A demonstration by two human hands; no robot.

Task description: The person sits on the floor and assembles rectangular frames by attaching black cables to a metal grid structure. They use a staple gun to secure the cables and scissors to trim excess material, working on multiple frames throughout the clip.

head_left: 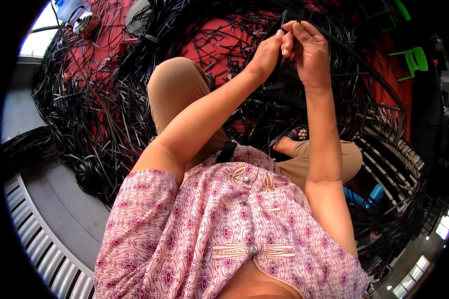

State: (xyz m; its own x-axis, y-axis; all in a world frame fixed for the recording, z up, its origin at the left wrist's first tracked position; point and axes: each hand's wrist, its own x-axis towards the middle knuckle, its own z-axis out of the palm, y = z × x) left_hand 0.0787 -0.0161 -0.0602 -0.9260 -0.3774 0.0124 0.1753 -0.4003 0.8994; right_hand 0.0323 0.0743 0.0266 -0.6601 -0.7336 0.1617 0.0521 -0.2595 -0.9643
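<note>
At the upper middle, my two hands are close together, arms stretched forward. Thumb and fingers of my left hand (pixel 268 54) are pinched on a black strip (pixel 287 19) near its end. My right hand (pixel 311 56), beside it, pinches the same strip, its thumb raised on top and fingers curled. The strip's far part blends into the dark heap behind, so its length cannot be made out. Around and below my hands lies a tangle of loose black strips (pixel 129 107) over a red floor covering (pixel 212 42).
A bright green chair (pixel 416 62) stands at the right. Bundled strips (pixel 391 167) lie by my right knee, near a blue object (pixel 374 195). At the lower left is a slatted pale metal rack (pixel 47 244) on grey floor (pixel 72 184). A shiny round metal item (pixel 86 24) lies at the upper left.
</note>
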